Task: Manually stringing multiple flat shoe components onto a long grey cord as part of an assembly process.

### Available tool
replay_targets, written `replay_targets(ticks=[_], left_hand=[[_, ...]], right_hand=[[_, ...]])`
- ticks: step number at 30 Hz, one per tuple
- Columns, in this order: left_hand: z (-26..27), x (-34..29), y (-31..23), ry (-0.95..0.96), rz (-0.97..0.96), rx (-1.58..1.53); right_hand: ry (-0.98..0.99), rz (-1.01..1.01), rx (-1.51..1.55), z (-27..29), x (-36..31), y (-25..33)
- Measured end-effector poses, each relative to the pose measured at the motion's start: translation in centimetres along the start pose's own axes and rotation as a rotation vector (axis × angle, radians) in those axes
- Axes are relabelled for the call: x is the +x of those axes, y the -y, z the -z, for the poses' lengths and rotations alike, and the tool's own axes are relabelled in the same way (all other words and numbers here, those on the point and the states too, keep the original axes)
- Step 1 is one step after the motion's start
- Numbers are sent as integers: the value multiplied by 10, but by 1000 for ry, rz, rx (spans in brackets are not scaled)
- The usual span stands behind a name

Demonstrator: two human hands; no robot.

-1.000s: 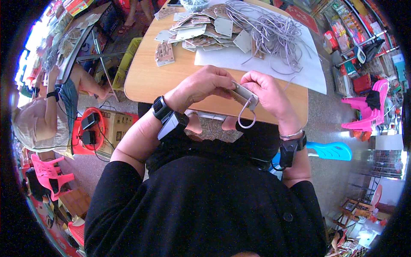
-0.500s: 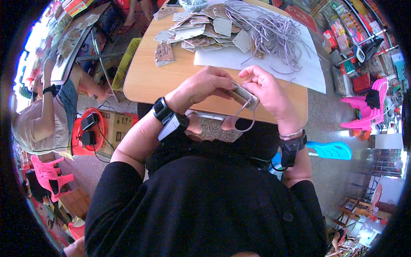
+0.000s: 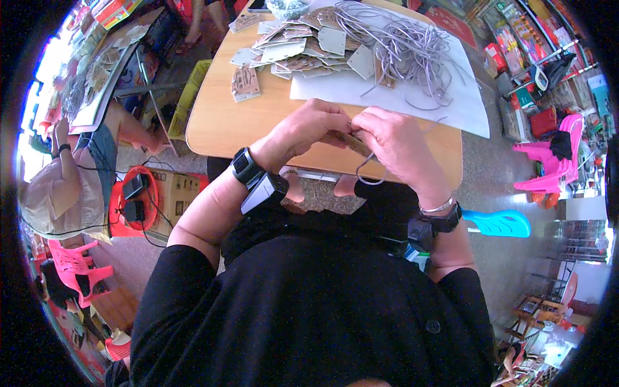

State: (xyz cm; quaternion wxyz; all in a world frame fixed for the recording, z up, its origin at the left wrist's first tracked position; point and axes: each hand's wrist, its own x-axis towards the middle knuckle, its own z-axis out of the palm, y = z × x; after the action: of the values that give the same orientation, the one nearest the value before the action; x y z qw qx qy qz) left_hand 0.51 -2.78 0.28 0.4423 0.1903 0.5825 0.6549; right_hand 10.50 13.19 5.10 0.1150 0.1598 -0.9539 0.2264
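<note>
My left hand [image 3: 308, 130] is closed on a thin brown board piece [image 3: 353, 144] above the table's near edge. The fingers of my right hand [image 3: 394, 143] pinch together at the board's right end, hiding what lies between them. A grey-purple cord [image 3: 360, 175] hangs in a loop below my right hand, by the board. Beyond my hands lies a heap of similar flat pieces [image 3: 285, 50], some brown, some pale, with punched holes. One patterned brown piece [image 3: 245, 84] sits apart, left of my hands. Tangled grey-purple cords [image 3: 412, 55] spread at the far right.
The wooden table [image 3: 222, 129] carries a white sheet [image 3: 474, 116] beneath the cords, and a bowl [image 3: 288, 9] of small items at the back. Another person [image 3: 64, 180] sits at the left. A pink chair [image 3: 558, 158] and stocked shelves [image 3: 541, 51] stand at the right.
My right hand has moved left and its raised fingers have closed down against the board, close to my left fingers. The board shows less of its face, and the cord loop has shifted.
</note>
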Motion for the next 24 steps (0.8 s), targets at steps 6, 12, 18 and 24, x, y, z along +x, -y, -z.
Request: replay_targets(ticks=[6, 12, 18, 24], left_hand=[[-1, 0, 3, -16, 35, 30], [-5, 5, 8, -64, -23, 102], [-4, 1, 6, -88, -81, 43], [-5, 8, 7, -117, -122, -77]], right_hand=[[15, 70, -73, -5, 0, -9], [-218, 82, 543, -1, 1, -3], [-511, -331, 850, 17, -11, -8], [-202, -819, 781, -28, -53, -30]])
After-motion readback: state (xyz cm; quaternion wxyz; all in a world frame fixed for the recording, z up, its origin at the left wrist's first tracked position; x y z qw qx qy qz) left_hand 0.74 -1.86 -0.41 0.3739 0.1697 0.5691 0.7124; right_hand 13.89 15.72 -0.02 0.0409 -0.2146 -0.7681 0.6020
